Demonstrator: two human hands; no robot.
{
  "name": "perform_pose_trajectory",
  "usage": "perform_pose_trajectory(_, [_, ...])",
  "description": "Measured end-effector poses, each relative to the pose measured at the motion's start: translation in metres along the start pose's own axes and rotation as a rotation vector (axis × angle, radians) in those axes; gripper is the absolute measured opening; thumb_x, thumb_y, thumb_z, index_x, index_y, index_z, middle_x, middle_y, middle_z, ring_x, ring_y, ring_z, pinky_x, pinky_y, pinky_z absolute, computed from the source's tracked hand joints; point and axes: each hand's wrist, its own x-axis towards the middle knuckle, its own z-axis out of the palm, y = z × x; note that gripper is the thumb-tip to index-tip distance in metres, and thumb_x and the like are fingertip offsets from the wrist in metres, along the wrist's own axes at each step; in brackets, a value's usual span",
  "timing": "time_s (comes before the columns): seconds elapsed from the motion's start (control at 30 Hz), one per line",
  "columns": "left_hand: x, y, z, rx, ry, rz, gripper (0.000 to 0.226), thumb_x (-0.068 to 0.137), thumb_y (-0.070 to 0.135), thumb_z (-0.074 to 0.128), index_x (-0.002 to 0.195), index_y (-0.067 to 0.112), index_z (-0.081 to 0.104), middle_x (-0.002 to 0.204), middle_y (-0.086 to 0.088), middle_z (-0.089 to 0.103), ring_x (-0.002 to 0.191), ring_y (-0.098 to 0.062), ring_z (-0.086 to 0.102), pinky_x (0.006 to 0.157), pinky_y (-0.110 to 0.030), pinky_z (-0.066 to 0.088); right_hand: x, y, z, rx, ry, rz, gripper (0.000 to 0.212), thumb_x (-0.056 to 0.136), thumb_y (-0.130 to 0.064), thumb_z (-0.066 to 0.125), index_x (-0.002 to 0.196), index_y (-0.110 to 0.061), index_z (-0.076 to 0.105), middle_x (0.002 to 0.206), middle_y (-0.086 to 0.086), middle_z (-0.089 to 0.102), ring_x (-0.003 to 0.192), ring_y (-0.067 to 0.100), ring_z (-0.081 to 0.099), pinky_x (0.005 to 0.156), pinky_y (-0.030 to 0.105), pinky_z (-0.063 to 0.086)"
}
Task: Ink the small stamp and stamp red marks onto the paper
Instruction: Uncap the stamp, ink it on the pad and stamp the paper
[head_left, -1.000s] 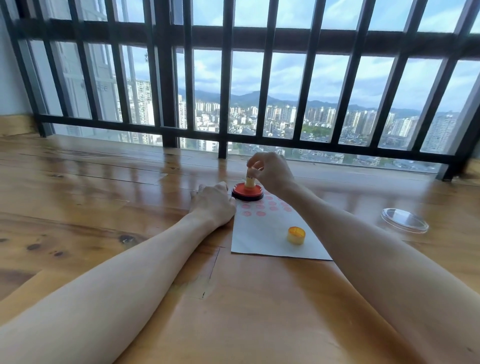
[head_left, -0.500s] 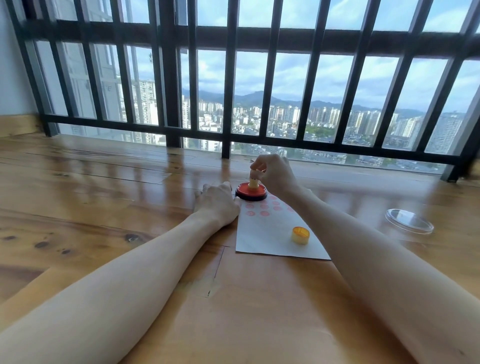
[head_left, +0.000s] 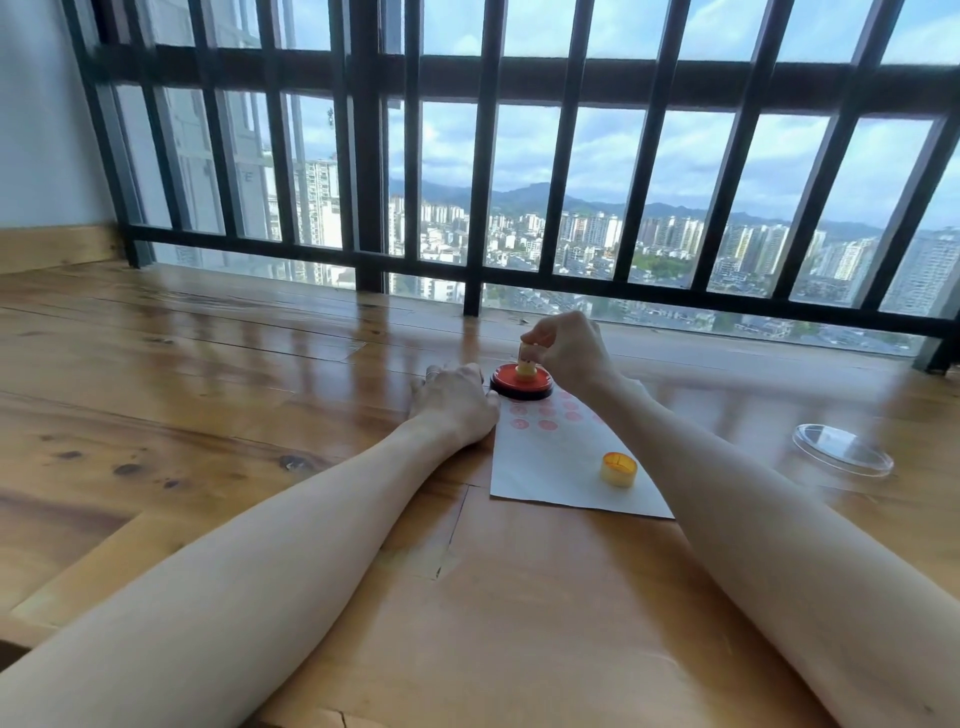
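1. A person's right hand (head_left: 569, 353), just above the centre of the frame, pinched a small yellow stamp (head_left: 525, 361) between fingertips and thumb, holding it upright with its base pressed onto a round red ink pad (head_left: 506, 383).
2. The ink pad sat at the upper edge of a white sheet of paper (head_left: 550, 467) that lay flat on a glossy wooden table (head_left: 208, 374), right of centre in the frame.
3. The left hand (head_left: 454, 402) rested knuckles-up on the table at the sheet's upper-left corner — fingers curled loosely under, gripping nothing — with its thumb side touching the rim of the ink pad.
4. Rows of round red marks (head_left: 545, 415) showed on the paper just below the pad, partly hidden by the right wrist.
5. A small yellow cap (head_left: 618, 469) stood on the lower right part of the sheet, apart from the stamp.
6. A clear round lid (head_left: 841, 449) lay on the table at the right of the frame, well away from the paper.
7. Both bare forearms stretched in from the bottom corners — behind them, across the top of the frame, dark window bars (head_left: 483, 182) framed a city skyline under cloud.
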Motion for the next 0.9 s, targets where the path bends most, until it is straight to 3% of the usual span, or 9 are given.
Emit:
perform_pose_trajectory(0.43, [0.007,-0.004,0.002,-0.02,-0.004,-0.021,0.042,0.085,0.044,0.052,0.119,0.022,0.063,0.124,-0.009,0.061,0.124,-0.029,0.045,0.101,-0.042,0.034,-0.008,0.002,-0.001,-0.007,0.04,-0.069,0.014,0.086,-0.01,0.071,0.1,-0.007,0.07,0.094,0.012,0.074,0.081,0.021,0.068,0.072,0.031,0.057])
perform_pose_trajectory(0.57, [0.006,-0.005,0.002,-0.021,-0.012,-0.024,0.044,0.084,0.045,0.054,0.12,0.02,0.062,0.126,-0.009,0.059,0.125,-0.03,0.044,0.104,-0.043,0.032,-0.009,-0.001,-0.002,-0.01,0.054,-0.053,0.014,0.085,-0.009,0.071,0.099,-0.009,0.069,0.094,0.011,0.073,0.079,0.018,0.065,0.06,0.015,0.044])
perform_pose_trajectory(0.77, [0.006,-0.003,0.002,0.007,-0.005,-0.014,0.044,0.085,0.046,0.052,0.119,0.02,0.062,0.126,-0.009,0.059,0.124,-0.03,0.045,0.103,-0.044,0.033,-0.017,0.0,-0.016,0.041,0.124,-0.022,0.014,0.086,-0.01,0.072,0.1,-0.007,0.069,0.092,0.01,0.073,0.074,0.016,0.065,0.063,0.014,0.046])
perform_pose_trajectory(0.9, [0.007,-0.004,0.002,0.022,-0.004,-0.015,0.044,0.085,0.046,0.052,0.119,0.02,0.062,0.127,-0.009,0.058,0.125,-0.03,0.044,0.103,-0.043,0.032,-0.031,0.002,-0.025,0.061,0.132,-0.006,0.014,0.085,-0.011,0.073,0.099,-0.009,0.07,0.087,0.006,0.072,0.073,0.015,0.066,0.071,0.025,0.052])
